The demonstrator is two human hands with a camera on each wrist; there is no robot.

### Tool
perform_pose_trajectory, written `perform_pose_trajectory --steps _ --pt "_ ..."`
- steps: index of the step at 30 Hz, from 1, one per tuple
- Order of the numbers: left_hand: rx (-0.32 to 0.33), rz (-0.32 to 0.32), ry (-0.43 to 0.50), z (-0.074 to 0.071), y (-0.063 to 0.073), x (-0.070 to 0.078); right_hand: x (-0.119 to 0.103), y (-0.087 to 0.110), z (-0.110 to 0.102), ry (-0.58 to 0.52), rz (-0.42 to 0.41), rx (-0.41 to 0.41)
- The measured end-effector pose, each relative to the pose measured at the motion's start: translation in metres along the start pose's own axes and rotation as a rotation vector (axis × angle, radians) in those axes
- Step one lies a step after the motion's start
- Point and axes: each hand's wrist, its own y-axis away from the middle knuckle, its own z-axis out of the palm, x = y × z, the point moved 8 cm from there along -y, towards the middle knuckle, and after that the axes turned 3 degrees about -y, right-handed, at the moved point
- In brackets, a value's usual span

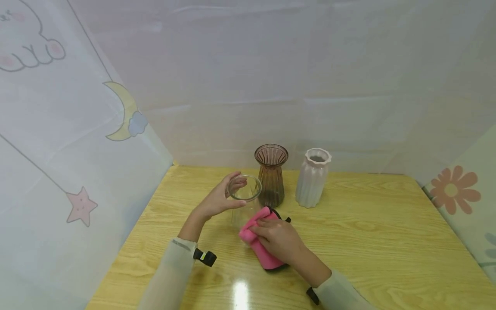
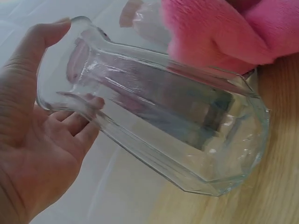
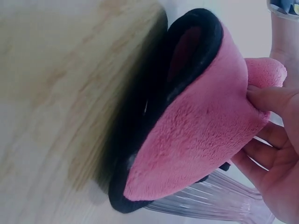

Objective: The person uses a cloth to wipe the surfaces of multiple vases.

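Note:
A clear glass vase (image 1: 240,213) with a flared rim stands near the middle of the wooden table. My left hand (image 1: 217,201) holds it at the neck, thumb on the near side of the rim and fingers behind; the left wrist view shows its faceted glass body (image 2: 159,112). With my right hand (image 1: 282,237) I pinch a plush pink cloth (image 1: 267,257) with black edging, which lies against the vase's lower right side. Bunched and folded, the cloth (image 3: 187,135) hides part of the vase's base.
Just behind the clear vase stands a purple-brown ribbed glass vase (image 1: 272,183). To its right is a white ribbed vase (image 1: 312,181) with a scalloped rim. Pale printed sheeting (image 1: 248,86) rises behind the wooden table (image 1: 368,232) and along both sides.

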Motion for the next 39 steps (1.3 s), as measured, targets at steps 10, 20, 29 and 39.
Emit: perform_pose_trajectory --steps 10,20,29,39 --pt "0.29 -0.025 -0.032 0.005 0.014 0.009 0.002 0.002 -0.045 0.021 -0.099 0.318" --pt "0.419 -0.115 -0.02 0.015 0.017 0.013 0.009 -0.01 -0.048 0.008 -0.157 0.379" --pt "0.429 -0.175 -0.07 0.015 0.015 0.01 0.013 -0.012 -0.034 0.006 -0.152 0.365" --pt "0.384 -0.167 -0.113 0.011 0.013 0.008 0.01 -0.011 -0.023 0.0 -0.126 0.344"
